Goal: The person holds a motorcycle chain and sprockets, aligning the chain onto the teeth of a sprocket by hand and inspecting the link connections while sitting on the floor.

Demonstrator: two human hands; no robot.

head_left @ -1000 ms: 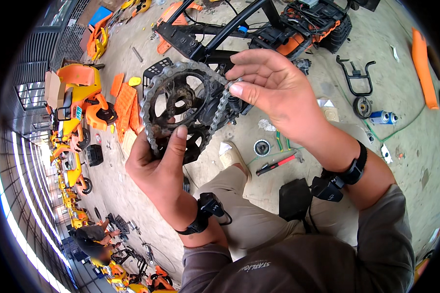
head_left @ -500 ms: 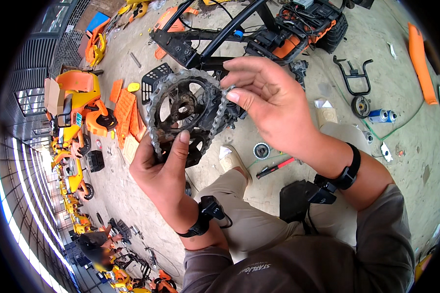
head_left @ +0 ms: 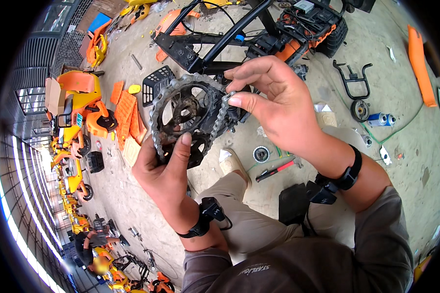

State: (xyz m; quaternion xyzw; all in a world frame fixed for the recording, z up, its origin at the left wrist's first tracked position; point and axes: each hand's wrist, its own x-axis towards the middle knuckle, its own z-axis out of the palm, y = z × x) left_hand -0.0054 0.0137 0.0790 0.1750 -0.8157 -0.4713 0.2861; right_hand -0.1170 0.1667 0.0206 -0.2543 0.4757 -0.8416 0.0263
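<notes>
A dark, greasy chainring (head_left: pixel 164 105) is held up in front of me, with a grey chain (head_left: pixel 219 119) running round its teeth. My left hand (head_left: pixel 164 168) grips the lower left of the chainring, thumb on the near side and fingers behind or through it. At the upper right, my right hand (head_left: pixel 271 93) pinches the chain between thumb and forefinger, its other fingers curled loosely. Black parts show behind the ring, but I cannot make out what they are.
Beyond my hands lies a black vehicle frame (head_left: pixel 220 44) with a wheel. On the floor are a red-handled tool (head_left: pixel 277 169), a small cog (head_left: pixel 261 154), blue cans (head_left: pixel 381 119) and orange panels (head_left: pixel 127 112). Yellow vehicles (head_left: pixel 76 105) line the left, where another person (head_left: pixel 90 246) works.
The chainring and both hands have shifted slightly down and right in view. My right hand keeps its pinch on the chain. The other person at lower left has changed posture.
</notes>
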